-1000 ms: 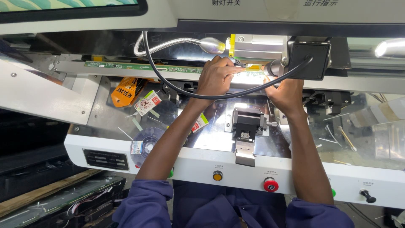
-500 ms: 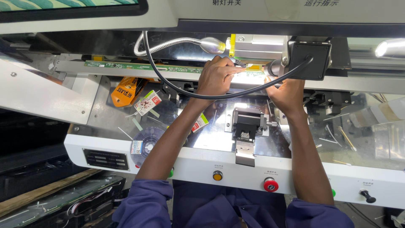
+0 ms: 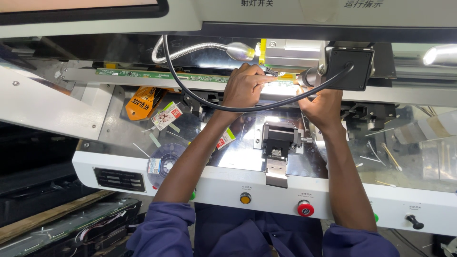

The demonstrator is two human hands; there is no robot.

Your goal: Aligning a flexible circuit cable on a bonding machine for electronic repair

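Reaching to the far edge of the shiny metal machine bed [image 3: 143, 128], both hands work at the long green circuit strip [image 3: 162, 75] under the lamp. The left hand [image 3: 245, 85] has its fingers curled together, pinching a small dark connector [image 3: 272, 72] at the strip's lit end; the right hand [image 3: 323, 107] presses beside it, its fingertips hidden, so I cannot tell their grip. The strip already lies seated along its rail; the joint seems unfinished. A glossy black cable [image 3: 200, 97] loops across, and a blocky black clamp [image 3: 278, 142] sits nearer the front edge.
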